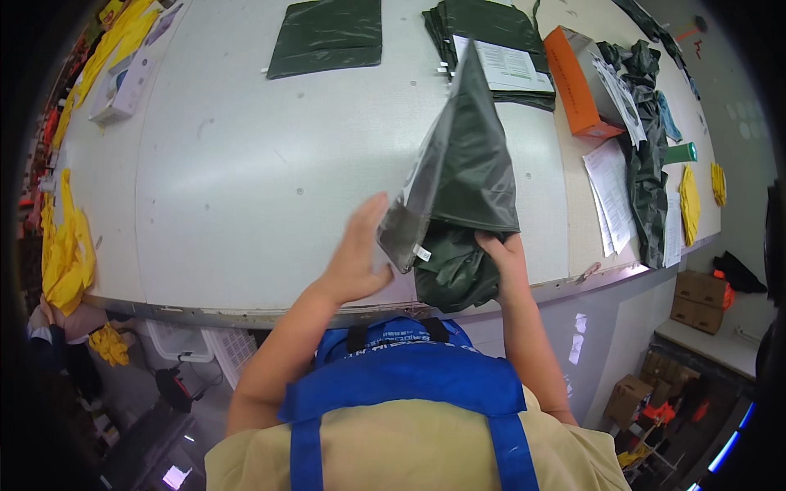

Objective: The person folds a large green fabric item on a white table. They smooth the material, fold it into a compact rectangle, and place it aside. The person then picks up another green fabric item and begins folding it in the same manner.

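A dark green pouch of shiny coated fabric (479, 168) stands tilted over the table's near edge, its corner pointing away from me. Bunched dark green fabric (458, 270) hangs from its near end, and a small white label (422, 253) shows beside it. My right hand (503, 250) grips the pouch at its near right corner; the thumb is seen, while the other fingers are mostly hidden by the fabric. Just left of the pouch's greyish edge is my left hand (358, 254), fingers stretched and thumb apart, slightly blurred, holding nothing.
On the pale table (246, 180) lie a flat dark green pouch (327, 41) and a stack of green pouches (499, 24) with printed sheets (512, 67). An orange box (573, 82), papers (610, 192) and crumpled dark fabric (647, 180) are at right; yellow fabric (67, 245) is at left.
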{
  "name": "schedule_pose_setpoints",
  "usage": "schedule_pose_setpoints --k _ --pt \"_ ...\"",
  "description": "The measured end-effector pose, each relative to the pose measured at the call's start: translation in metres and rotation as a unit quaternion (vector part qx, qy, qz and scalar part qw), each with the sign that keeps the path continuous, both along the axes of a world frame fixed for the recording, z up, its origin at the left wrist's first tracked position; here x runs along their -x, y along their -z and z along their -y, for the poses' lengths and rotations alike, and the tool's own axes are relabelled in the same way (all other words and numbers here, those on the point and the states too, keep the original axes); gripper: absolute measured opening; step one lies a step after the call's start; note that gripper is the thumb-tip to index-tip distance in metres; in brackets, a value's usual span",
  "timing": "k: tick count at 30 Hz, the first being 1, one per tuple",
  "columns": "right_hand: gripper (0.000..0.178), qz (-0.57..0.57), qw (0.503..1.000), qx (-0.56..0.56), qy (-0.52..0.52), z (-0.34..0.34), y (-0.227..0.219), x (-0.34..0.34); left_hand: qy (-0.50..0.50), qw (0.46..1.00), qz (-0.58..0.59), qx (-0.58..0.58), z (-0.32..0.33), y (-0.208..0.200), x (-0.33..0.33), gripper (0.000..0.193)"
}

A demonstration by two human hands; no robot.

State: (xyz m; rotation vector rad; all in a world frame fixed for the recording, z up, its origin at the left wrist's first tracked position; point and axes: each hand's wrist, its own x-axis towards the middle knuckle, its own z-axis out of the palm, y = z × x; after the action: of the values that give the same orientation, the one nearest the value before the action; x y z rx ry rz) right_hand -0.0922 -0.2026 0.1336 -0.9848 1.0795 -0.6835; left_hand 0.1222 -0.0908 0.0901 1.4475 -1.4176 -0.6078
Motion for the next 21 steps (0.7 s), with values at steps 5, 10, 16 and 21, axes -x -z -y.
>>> schedule_pose_setpoints --k 5,10,16,21 --pt "0.062 0.034 0.999 -0.026 -0.015 -0.001 -0.001 -0.004 -0.143 0.941 -0.306 -0.004 0.023 0.035 0.015 0.075" --pt "0.063 -0.082 0.993 0.082 -0.036 0.001 -0.001 -0.011 -0.054 0.989 -0.138 -0.025 0.031 -0.008 0.036 0.061" --pt "0.044 0.065 0.992 -0.076 0.076 0.012 -0.011 -0.006 -0.013 0.996 -0.068 -0.053 0.008 0.002 0.046 0.069" --pt "0.036 0.096 0.986 -0.086 0.104 0.019 -0.014 -0.006 -0.052 0.992 -0.102 -0.046 -0.010 -0.002 0.057 0.072"
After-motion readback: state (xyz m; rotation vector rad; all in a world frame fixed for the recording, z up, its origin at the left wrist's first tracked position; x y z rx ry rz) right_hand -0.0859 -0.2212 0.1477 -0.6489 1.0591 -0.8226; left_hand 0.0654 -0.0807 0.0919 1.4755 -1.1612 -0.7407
